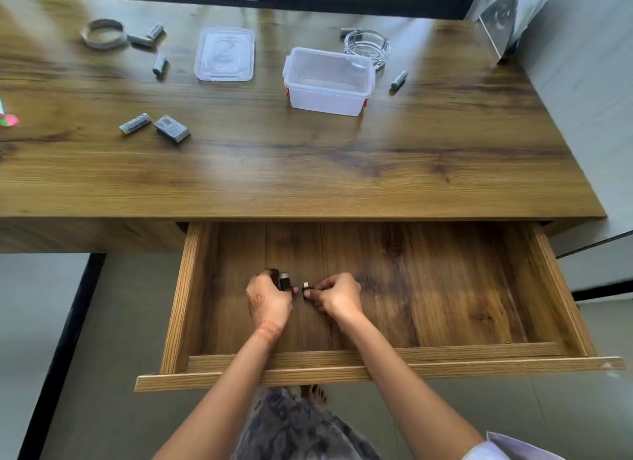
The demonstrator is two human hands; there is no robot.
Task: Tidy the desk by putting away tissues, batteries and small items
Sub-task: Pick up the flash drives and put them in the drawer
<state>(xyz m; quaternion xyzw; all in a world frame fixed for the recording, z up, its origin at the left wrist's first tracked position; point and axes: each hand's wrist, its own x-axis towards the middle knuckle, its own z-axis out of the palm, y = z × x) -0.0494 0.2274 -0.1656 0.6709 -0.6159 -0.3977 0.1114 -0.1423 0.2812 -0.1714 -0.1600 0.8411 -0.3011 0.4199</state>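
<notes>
Both hands are low inside the open drawer (445, 351), left of its middle and nearer the left wall than the right. The left hand (269, 300) is curled round a dark block (284, 282) that stands up out of its grip. The right hand (339, 297) pinches a smaller plug (306, 289) between fingertips, pale metal end pointing away from the person. What either piece is cannot be told. The two are just apart, side by side, close over the drawer floor, so setting them down looks like a short drop, with bare wood spreading to the right. The rest of the work lies ahead, past the table (342, 185) edge. The open container (329, 83) sits right of centre, its lid (224, 54) lying apart to its left. Most batteries are on the left side, nearer the left hand: a round battery (135, 123) and a block battery (172, 128) closest, lying crosswise, and three more (159, 64) further back beside a tape ring (102, 34). One lone battery (399, 79) lies just right of the container, nearer the right hand, by a glass ashtray (368, 47)
</notes>
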